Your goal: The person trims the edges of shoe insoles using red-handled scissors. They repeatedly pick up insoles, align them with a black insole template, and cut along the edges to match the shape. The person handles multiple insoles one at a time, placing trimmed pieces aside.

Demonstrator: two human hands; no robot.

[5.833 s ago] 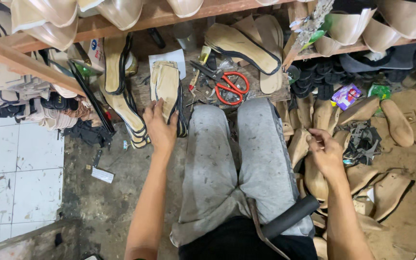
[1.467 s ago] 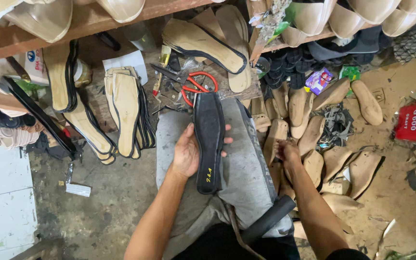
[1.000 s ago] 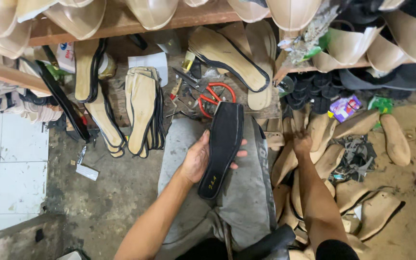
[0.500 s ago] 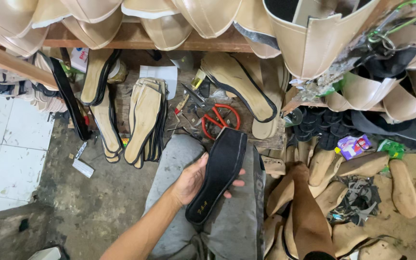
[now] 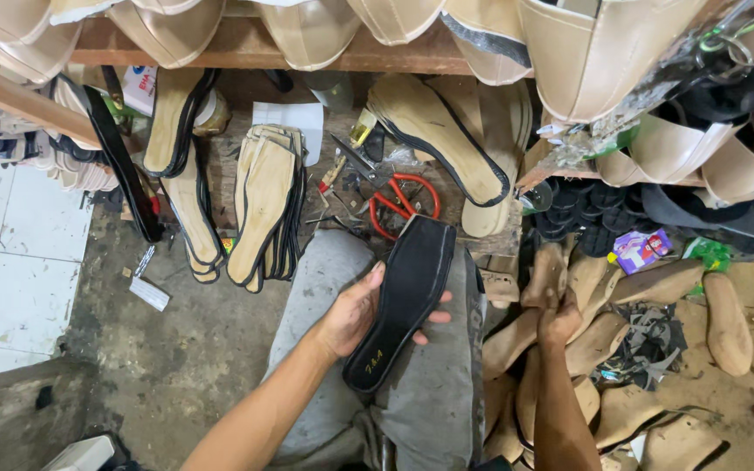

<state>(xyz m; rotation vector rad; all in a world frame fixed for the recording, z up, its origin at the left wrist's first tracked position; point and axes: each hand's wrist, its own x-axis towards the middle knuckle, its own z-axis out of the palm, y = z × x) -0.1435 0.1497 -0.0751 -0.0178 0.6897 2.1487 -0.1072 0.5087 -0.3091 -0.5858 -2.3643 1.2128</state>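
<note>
The left hand (image 5: 355, 310) still clasps the black sole (image 5: 401, 310) over the lap, tilted further right than a second ago; the right hand (image 5: 558, 321) has reached into the wooden lasts (image 5: 599, 327); its grip cannot be told.

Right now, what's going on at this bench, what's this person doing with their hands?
A person sits at a cluttered shoemaking spot. Their left hand holds a black shoe sole above their lap, its underside facing up. Their right hand reaches down into a pile of wooden shoe lasts on the floor beside them. In front lie a stack of tan insoles and red-handled scissors, under a shelf carrying beige shoe uppers.
</note>
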